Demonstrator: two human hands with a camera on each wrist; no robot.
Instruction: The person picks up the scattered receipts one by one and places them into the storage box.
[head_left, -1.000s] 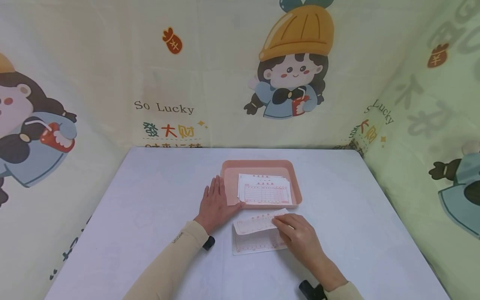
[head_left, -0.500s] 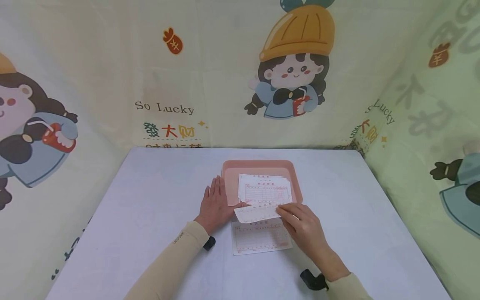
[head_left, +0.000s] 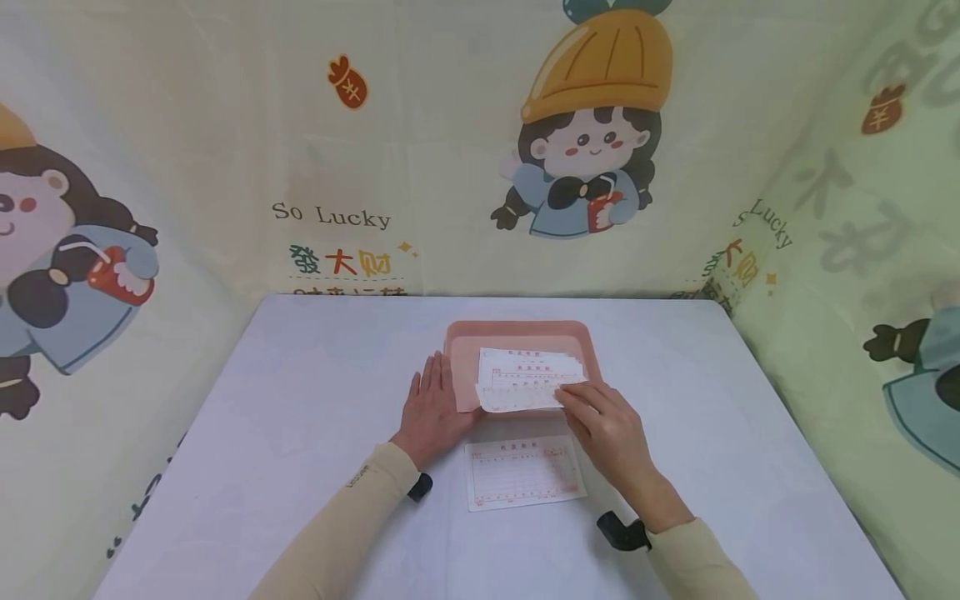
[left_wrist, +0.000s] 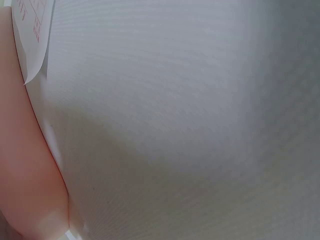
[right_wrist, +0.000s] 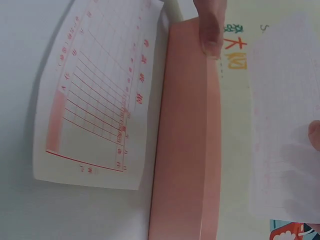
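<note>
My right hand (head_left: 609, 425) pinches the right side of a printed receipt slip (head_left: 517, 400) and holds it over the front of the pink tray (head_left: 463, 358). Other white slips with red print (head_left: 525, 357) lie in the tray, partly covered by the held one. With fingers straight, my left hand (head_left: 431, 417) rests at the tray's front left corner. Its thumb (right_wrist: 210, 32) lies on the rim in the right wrist view. On the table before the tray lies another receipt slip (head_left: 525, 473), its edge lifted a little in the right wrist view.
The table (head_left: 315, 375) has a white cover. A printed cloth (head_left: 450, 150) with cartoon figures hangs behind it and at both sides. A black wrist camera (head_left: 622, 532) sits by the right sleeve.
My right hand has lifted the top slip off the one on the table and carried it forward over the tray. The left hand has stayed at the tray's corner.
</note>
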